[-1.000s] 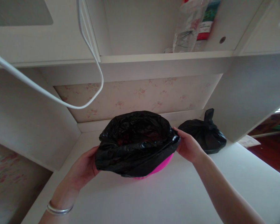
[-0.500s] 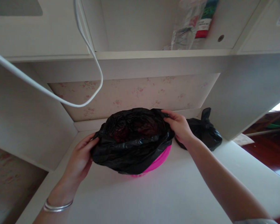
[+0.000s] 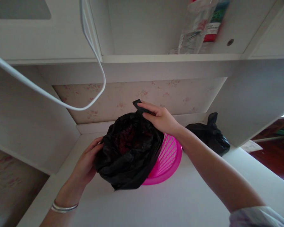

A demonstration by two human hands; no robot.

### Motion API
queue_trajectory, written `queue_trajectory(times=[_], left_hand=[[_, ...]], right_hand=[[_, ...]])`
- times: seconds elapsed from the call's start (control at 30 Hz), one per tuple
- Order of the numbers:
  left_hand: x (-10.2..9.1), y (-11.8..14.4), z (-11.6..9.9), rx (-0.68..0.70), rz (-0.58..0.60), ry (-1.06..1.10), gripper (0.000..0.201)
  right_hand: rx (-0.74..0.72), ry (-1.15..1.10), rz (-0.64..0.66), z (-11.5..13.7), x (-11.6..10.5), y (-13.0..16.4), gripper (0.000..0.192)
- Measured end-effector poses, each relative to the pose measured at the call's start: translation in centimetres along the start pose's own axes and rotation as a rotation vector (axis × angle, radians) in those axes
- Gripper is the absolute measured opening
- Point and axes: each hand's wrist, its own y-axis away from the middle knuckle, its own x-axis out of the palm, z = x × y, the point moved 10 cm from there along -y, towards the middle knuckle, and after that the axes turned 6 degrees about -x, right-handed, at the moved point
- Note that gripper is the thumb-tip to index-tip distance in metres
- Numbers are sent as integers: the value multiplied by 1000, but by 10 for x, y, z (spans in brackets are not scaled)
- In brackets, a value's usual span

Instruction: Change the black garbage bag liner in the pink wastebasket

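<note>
**Ana:** Bin liner [image 3: 129,157], black and glossy, crumpled thin plastic, sits mid-desk toward the back edge, half out of the pink basket [image 3: 168,157]. Closest to us, what have we got?

**Ben:** Left wrist first, with a thin silver bangle [image 3: 64,207] on it. Left hand [image 3: 86,164] is curled against the liner's left side, fingers pressed into the plastic. Whether it truly pinches a fold, I cannot tell.

**Ana:** And the other hand?

**Ben:** Right hand [image 3: 159,119] comes over the top from the right, fingers closed on a flap of the liner's far rim, pulled up into a little peak. A pale sleeve shows at the lower right corner.

**Ana:** That basket?

**Ben:** Round, hot pink plastic, lattice wall of small holes, smooth rim. It's tilted, its right half bare, its left half hidden by the liner. Dark reddish stuff shows inside the liner's mouth; too dim to name.

**Ana:** Anything crowding them?

**Ben:** The desk [image 3: 180,201] is plain matte white. Near its back right corner lies a second black bag [image 3: 210,135], knotted at the top, just behind the right forearm, apart from the basket.

**Ana:** Further back?

**Ben:** Faded floral wallpaper, a white cable [image 3: 94,53] looping down on the left, and on the shelf above, a clear plastic packet [image 3: 191,31] beside something red-labelled.
</note>
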Motion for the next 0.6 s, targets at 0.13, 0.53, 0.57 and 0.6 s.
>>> queue_trajectory(times=[0.13, 0.53, 0.57, 0.6], left_hand=[[8, -1, 6, -71, 93, 14, 41], [6, -2, 6, -36, 188, 66, 53], [6, -1, 2, 12, 176, 38, 46], [4, -1, -2, 62, 162, -1, 38]], right_hand=[[-122, -64, 120, 41, 30, -25, 49], [-370, -251, 285, 128, 73, -30, 45], [-404, -203, 355, 138, 86, -25, 44], [-440, -142, 449, 148, 101, -18, 45]])
